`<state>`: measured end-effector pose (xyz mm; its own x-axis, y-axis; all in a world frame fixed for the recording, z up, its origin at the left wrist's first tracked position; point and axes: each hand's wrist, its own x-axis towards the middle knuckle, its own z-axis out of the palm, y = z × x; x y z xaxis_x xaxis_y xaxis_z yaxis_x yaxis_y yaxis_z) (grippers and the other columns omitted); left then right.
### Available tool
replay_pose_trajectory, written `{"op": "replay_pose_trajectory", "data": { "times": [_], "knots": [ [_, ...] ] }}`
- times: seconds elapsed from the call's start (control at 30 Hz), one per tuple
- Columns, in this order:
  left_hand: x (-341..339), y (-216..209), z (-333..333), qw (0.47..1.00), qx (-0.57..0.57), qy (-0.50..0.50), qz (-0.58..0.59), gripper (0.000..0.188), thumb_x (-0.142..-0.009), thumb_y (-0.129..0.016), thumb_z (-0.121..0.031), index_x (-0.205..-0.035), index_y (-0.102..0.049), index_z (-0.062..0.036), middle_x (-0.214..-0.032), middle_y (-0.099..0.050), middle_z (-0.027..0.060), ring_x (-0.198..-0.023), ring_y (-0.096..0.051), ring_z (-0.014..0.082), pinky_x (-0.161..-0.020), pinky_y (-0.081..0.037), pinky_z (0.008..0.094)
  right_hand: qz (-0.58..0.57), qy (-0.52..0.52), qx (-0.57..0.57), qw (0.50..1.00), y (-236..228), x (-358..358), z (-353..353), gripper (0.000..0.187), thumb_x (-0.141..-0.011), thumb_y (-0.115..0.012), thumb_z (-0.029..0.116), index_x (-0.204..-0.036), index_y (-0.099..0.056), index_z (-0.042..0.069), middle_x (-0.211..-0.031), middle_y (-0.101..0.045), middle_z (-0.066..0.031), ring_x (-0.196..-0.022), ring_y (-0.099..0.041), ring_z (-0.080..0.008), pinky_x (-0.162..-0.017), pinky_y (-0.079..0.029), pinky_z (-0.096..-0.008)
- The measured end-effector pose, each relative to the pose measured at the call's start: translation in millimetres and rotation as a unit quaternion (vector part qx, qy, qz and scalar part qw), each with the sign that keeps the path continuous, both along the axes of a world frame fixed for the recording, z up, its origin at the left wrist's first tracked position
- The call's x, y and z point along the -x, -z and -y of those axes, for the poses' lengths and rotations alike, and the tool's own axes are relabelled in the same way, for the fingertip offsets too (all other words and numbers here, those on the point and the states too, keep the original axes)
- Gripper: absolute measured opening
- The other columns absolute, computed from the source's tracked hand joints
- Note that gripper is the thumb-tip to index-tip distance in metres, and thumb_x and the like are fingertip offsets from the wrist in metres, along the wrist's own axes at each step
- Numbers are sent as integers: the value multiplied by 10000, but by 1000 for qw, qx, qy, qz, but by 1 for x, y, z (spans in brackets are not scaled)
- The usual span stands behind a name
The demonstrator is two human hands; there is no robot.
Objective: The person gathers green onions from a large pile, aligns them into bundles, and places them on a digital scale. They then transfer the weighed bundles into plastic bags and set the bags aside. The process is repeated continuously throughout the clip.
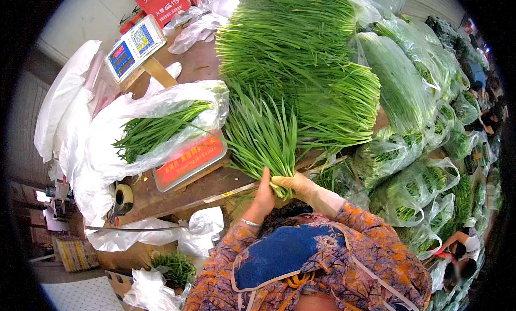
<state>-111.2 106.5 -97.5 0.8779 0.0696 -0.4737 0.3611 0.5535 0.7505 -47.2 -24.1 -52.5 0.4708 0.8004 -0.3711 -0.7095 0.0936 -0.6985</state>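
Between my two hands is a bunch of garlic chives [262, 133], its cut ends toward me and its long green leaves fanning out over the table. My left hand [260, 195], with a bracelet at the wrist, presses the left side of the stems. From the right, my right hand [301, 188], in a pale glove, grips the same stem ends with its thumb across them. Beyond lies a large pile of garlic chives [290, 47]. To the left, an open plastic bag [199, 104] of chives rests on the red-topped scale pan [191, 156].
A scale display [134, 46] stands at the back left, near red boxes [161, 2]. A tape roll [123, 198] lies at the table's left front. White plastic bags [67, 112] hang over the left edge. Bagged greens [400, 80] crowd the right, where other people work.
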Motion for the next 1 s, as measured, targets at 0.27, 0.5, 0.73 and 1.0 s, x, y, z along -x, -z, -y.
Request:
{"op": "replay_pose_trajectory", "data": {
  "times": [0.27,0.5,0.73,1.0],
  "knots": [
    [5,-53,30,875,-456,161,18,549,-943,-268,-455,-1091,-530,4,-1014,-583,160,-978,-530,272,-845,-403,374,114,30,-15,993,-18,5,12,571,-700,-678,222,-1195,-471,27,-1120,-536,-52,-1019,-487,-155,-900,-367,-288],
    [0,-43,36,924,-254,281,-45,851,-858,-137,-655,-1237,-440,44,-1297,-419,210,-1240,-350,289,-1025,-235,331,40,102,22,994,8,23,35,616,-644,-700,100,-1209,-466,29,-1101,-566,-74,-988,-536,-185,-838,-435,-308],
    [-23,-95,40,571,-732,371,32,814,-783,-393,-645,-1077,-550,98,-1137,-493,323,-1092,-431,442,-961,-291,438,-85,138,-36,986,43,24,31,350,-828,-523,262,-1088,-540,28,-917,-620,-62,-785,-601,-162,-701,-517,-316],
    [-24,-200,-2,600,-707,150,342,702,-727,-578,-502,-1037,-506,123,-1003,-536,272,-927,-520,385,-833,-379,454,7,310,-190,932,-98,26,-4,585,-833,-501,296,-1329,-321,44,-1277,-451,-128,-1033,-544,-204,-848,-476,-330]
  ]
}}
